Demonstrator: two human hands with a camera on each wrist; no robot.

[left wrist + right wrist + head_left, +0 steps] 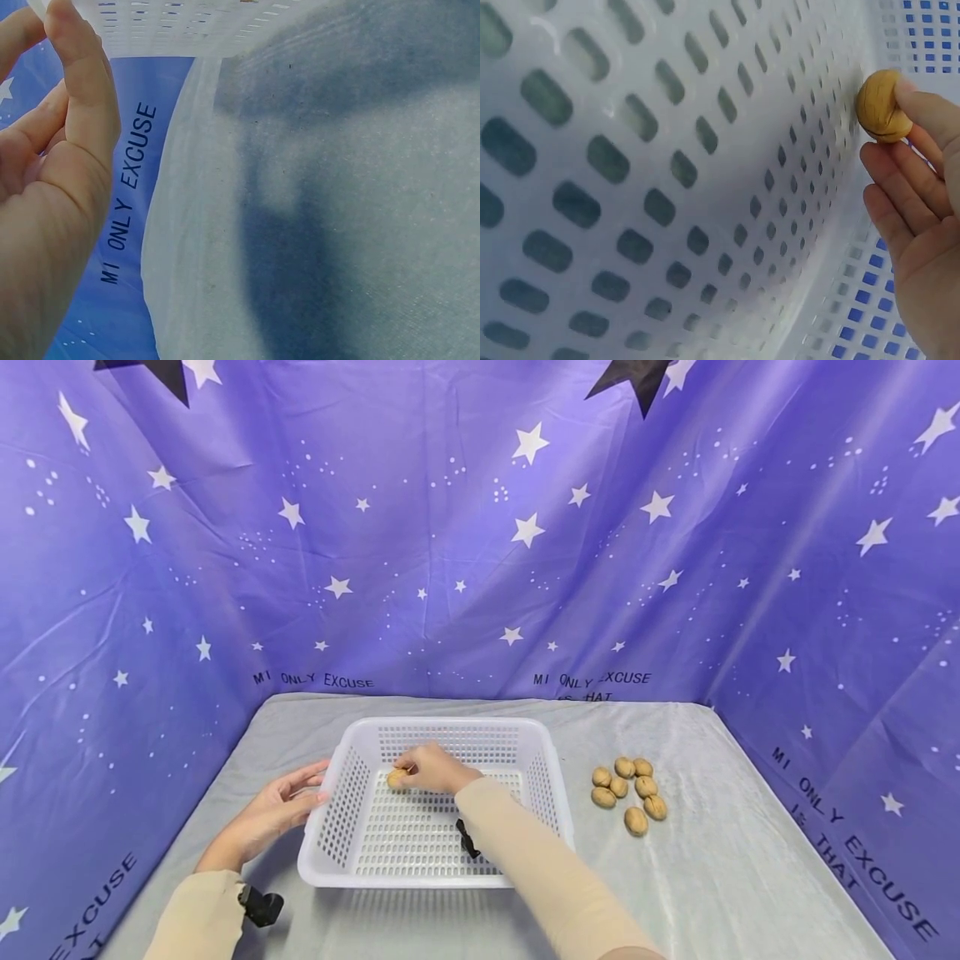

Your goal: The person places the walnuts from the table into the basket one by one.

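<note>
Inside the white plastic basket [431, 882], toward its left end, my right hand [435, 768] pinches a walnut [397, 778] between thumb and fingers. The right wrist view shows this walnut [883, 106] close to the perforated basket surface, held by the fingertips of the right hand [930, 187]. My left hand [273, 806] touches the basket's left rim with its fingertips, the fingers fairly straight. In the left wrist view the left hand [67, 127] reaches up to the basket edge [172, 30].
Several walnuts [636, 821] lie loosely grouped on the grey cloth [720, 877] to the right of the basket. A purple curtain with stars [450, 552] surrounds the table at the back and sides. A black wrist strap part [261, 906] sits at the left sleeve.
</note>
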